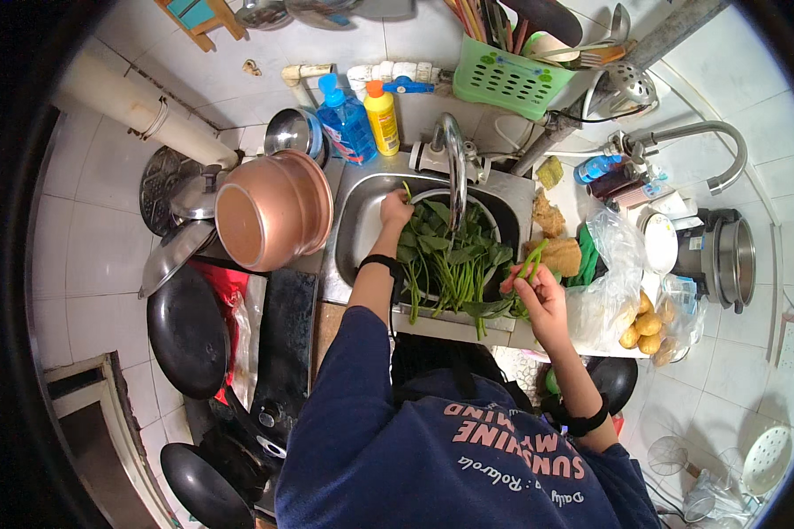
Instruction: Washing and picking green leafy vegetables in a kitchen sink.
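Leafy greens with long green stems [460,264] fill a round basin [489,208] in the stainless steel sink [357,218], and some stems hang over its front edge. My left hand [397,207] is at the basin's left rim, its fingers closed around a green stem whose tip shows above them. My right hand [539,297] is to the right of the greens, pinching a few short green stems [533,260] between thumb and fingers. The curved metal faucet [457,172] stands over the basin, with water that seems to run from it onto the leaves.
Left of the sink, a copper-coloured pot [271,211] lies tipped near pan lids and a black stove [281,344]. Dish soap [347,125] and a yellow bottle [382,122] stand behind. On the right counter are sponges [559,256], plastic bags [609,264] and potatoes [647,324].
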The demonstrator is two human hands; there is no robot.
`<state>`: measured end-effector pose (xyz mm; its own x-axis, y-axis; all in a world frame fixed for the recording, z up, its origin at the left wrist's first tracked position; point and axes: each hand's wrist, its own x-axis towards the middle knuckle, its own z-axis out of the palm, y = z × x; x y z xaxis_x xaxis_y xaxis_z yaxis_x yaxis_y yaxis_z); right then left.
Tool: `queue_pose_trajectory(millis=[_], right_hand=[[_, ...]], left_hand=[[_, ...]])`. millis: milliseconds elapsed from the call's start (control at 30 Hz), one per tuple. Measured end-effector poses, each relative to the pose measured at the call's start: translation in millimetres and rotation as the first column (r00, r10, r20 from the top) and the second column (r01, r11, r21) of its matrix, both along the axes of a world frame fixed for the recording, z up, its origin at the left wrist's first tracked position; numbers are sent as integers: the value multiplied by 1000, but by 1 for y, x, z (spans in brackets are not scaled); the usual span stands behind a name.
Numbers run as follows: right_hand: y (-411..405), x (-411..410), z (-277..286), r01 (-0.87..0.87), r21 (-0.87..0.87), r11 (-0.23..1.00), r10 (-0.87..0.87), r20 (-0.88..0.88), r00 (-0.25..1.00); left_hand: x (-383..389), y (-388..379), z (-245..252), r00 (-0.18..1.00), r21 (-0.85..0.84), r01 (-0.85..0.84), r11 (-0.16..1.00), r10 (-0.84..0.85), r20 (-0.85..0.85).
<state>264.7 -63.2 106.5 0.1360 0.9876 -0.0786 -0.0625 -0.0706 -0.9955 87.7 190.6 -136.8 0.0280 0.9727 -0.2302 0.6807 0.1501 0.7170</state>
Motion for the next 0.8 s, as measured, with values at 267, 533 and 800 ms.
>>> queue_pose_trajectory(millis=[267, 533, 800], right_hand=[[7, 2, -5, 0, -15, 1000, -1, -59, 998], [16, 6, 11, -42, 37, 998, 44, -46, 998], [21, 11, 8, -101, 204, 974, 76, 129, 989]], left_hand=[[-14, -27, 54, 729, 256, 45, 966, -207, 652], [-27, -127, 96, 720, 386, 504, 772, -623, 307], [-35, -179, 146, 786, 195, 619, 761, -596, -168]])
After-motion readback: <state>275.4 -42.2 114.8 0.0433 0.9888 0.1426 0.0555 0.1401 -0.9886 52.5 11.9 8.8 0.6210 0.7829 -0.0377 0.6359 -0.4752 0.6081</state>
